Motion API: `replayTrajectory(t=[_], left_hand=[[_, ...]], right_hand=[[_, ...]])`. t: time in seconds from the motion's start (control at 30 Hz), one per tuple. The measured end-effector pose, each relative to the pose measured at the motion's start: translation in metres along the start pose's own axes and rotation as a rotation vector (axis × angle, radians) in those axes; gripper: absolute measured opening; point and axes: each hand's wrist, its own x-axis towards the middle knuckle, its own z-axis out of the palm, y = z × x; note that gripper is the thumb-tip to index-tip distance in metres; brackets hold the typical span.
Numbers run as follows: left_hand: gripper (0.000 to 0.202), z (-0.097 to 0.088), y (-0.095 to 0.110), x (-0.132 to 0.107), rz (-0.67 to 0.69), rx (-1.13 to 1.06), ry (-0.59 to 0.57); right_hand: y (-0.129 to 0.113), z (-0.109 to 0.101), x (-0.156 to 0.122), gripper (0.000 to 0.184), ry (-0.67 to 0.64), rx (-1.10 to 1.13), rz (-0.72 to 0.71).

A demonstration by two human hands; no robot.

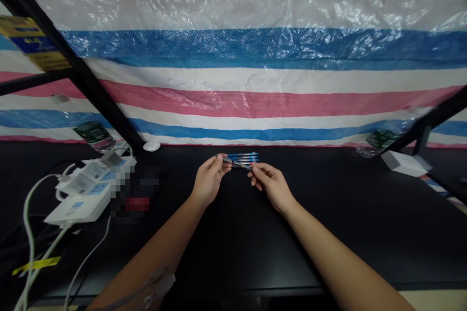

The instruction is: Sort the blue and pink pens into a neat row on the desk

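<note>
Above the black table point(233, 233), a slim dark pen point(239, 164) spans the gap between my two hands. Its left end sits pinched in the thumb and fingers of my left hand point(209, 182). The fingertips of my right hand point(272, 183) close on the other end. Just behind the held pen, several blue pens point(248, 156) with clear barrels lie side by side, pointing left to right. My fingers cover part of the held pen, so its tip and whether it has a cap cannot be made out.
At left lies a white power strip point(83, 204) with plugs and cables. Bottles stand at the left point(93, 133) and right point(381, 138). A white box point(404, 163) is at right, a white round object point(152, 146) at the back. Black frame bars point(98, 92) slant before a striped sheet point(255, 102).
</note>
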Motion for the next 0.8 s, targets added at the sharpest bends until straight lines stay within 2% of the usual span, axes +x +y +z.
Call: replayTrajectory(t=[0.1, 0.2, 0.33, 0.47, 0.57, 0.63, 0.8], left_hand=[[0.03, 0.0004, 0.0004, -0.0002, -0.001, -0.001, -0.005], [0.029, 0.0008, 0.0, -0.0006, -0.005, 0.008, -0.025], [0.028, 0.0008, -0.0006, -0.001, -0.011, 0.011, -0.039], [0.027, 0.0008, 0.0002, -0.0016, -0.022, 0.032, -0.066], [0.025, 0.0011, 0.0001, -0.0022, -0.026, 0.031, -0.094], [0.024, 0.0012, -0.0006, -0.0027, -0.034, 0.024, -0.116], [0.022, 0.0006, -0.002, -0.0043, -0.051, 0.038, -0.182]], right_hand=[[-0.001, -0.0011, 0.0001, 0.04, -0.01, 0.049, 0.018], [-0.0005, -0.0014, 0.0002, 0.037, -0.043, 0.058, 0.068], [0.0005, -0.0013, 0.0002, 0.034, -0.006, 0.014, -0.013], [0.0008, -0.0009, 0.0008, 0.034, -0.079, 0.049, 0.065], [0.0012, -0.001, 0.0011, 0.03, -0.011, -0.02, -0.006], [0.0016, -0.0009, 0.0009, 0.034, 0.017, -0.032, -0.038], [0.0044, -0.0031, 0.001, 0.033, -0.078, -0.122, 0.004]])
